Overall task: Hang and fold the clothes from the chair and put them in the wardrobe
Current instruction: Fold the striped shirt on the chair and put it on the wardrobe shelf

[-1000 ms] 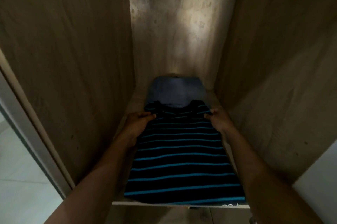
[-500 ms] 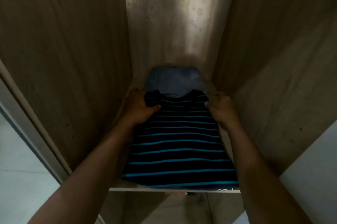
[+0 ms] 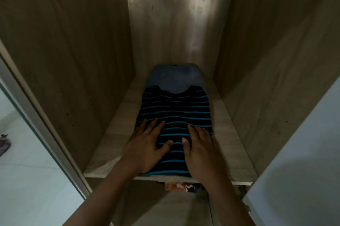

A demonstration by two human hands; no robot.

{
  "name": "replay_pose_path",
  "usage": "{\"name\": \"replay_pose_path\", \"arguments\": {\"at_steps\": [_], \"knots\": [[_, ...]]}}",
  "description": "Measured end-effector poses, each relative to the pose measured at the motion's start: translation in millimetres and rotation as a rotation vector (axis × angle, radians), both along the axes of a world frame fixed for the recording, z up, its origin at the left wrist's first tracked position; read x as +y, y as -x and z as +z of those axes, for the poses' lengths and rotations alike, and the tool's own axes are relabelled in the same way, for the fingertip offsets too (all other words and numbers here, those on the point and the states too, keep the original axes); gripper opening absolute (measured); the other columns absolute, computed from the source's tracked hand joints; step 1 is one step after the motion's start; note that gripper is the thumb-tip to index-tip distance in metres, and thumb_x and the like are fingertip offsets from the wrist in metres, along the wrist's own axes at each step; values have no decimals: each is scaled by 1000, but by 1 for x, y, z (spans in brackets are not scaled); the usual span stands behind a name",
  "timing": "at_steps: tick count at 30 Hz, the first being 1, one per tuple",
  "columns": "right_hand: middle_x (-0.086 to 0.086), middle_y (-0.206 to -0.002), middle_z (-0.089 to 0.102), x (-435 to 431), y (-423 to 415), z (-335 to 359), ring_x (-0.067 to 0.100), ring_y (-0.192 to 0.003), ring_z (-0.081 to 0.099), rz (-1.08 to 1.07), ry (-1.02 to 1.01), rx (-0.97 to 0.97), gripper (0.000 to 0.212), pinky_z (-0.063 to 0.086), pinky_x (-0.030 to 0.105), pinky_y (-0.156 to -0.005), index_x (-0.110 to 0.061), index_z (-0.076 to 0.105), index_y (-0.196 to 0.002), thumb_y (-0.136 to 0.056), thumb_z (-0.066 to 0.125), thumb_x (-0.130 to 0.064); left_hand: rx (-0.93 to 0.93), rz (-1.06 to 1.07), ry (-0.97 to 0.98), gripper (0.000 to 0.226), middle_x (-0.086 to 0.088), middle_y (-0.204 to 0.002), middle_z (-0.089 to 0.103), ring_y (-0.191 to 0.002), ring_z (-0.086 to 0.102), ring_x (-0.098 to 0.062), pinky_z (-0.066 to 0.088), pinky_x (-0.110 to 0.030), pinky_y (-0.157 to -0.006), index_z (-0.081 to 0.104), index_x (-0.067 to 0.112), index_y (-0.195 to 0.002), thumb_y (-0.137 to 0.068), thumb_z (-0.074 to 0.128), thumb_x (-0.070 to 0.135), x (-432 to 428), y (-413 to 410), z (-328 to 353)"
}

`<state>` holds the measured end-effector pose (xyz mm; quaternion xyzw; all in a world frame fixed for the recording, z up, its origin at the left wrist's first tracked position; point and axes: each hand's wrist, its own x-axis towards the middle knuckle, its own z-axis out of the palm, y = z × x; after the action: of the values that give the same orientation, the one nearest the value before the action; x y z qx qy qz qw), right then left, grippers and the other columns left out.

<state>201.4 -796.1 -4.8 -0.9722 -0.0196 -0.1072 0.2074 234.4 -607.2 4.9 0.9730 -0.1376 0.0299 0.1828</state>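
Currently: striped shirt point(image 3: 176, 113), folded, on wardrobe shelf point(image 3: 114, 137), reaching its front edge, overlapping blue garment point(image 3: 174, 76) behind. Left hand point(image 3: 147, 144) and right hand point(image 3: 200, 148): grip open, palms flat on shirt.

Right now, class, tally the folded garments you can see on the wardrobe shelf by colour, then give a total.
Black with blue stripes: 1, the striped shirt, with the left hand and right hand lying flat on it.
Plain blue: 1, the blue garment, partly under the striped one, towards the back of the shelf.
Total: 2
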Motion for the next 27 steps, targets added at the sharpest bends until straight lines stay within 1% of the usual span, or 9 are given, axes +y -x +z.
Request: {"name": "replay_pose_path", "arguments": {"at_steps": [3,5,8,10,12,15,18,21,27], "knots": [[0,-158,33,1,2,0,20,-145,29,-23,-71,-75,64,28,37,-119,-26,33,-153,-98,17,-55,-165,23,24,77,0,-159,33,-146,28,-25,29,-42,-118,39,31,-150,-88,30,75,-1,9,5],[-1,-144,47,2,16,-3,20,-132,42,-67,-93,-169,60,45,39,-105,-25,50,-142,-97,24,-56,-257,44,12,74,-1,-149,44,-136,41,-23,40,-43,-110,47,26,-145,-90,31,72,-1,29,2],[1,-123,60,3,37,-12,22,-113,54,-105,5,-253,51,52,40,-90,-22,64,-126,-98,34,-52,-205,25,10,76,4,-160,30,-149,24,-20,27,-41,-120,27,29,-155,-93,23,72,1,56,-11],[2,-119,63,2,41,-15,23,-109,57,-108,42,-287,46,51,39,-86,-21,66,-123,-99,38,-47,-205,46,-66,77,9,-165,15,-153,6,-15,15,-41,-124,11,33,-158,-93,12,73,3,60,-19],[2,-118,64,2,41,-13,24,-108,58,-115,32,-290,46,52,39,-84,-20,67,-122,-100,37,-47,-196,68,-91,78,9,-166,11,-153,2,-13,12,-41,-124,6,34,-158,-91,7,74,2,60,-18],[4,-118,64,2,45,-9,26,-109,58,-80,43,-244,53,52,40,-86,-18,66,-125,-100,30,-48,-186,80,-80,81,8,-166,13,-153,3,-15,12,-42,-124,8,33,-158,-89,7,76,1,63,-16],[6,-135,58,-3,57,-2,27,-122,53,1,-2,-174,52,46,39,-100,-16,57,-139,-105,30,-45,-124,64,-45,90,7,-166,12,-153,5,-18,12,-42,-123,12,31,-158,-83,10,81,5,82,-6],[5,-150,47,-5,90,11,23,-135,45,65,-125,-117,47,36,34,-112,-16,47,-147,-106,38,-39,-81,36,20,99,3,-164,21,-150,21,-20,25,-45,-119,22,28,-156,-75,18,85,15,116,7],[0,-150,47,15,197,21,18,-134,47,68,-164,-134,47,40,28,-108,-21,45,-147,-104,42,-41,-89,-6,132,80,4,-156,36,-135,45,-17,45,-33,-105,24,30,-155,-89,54,64,40,212,5]]}}
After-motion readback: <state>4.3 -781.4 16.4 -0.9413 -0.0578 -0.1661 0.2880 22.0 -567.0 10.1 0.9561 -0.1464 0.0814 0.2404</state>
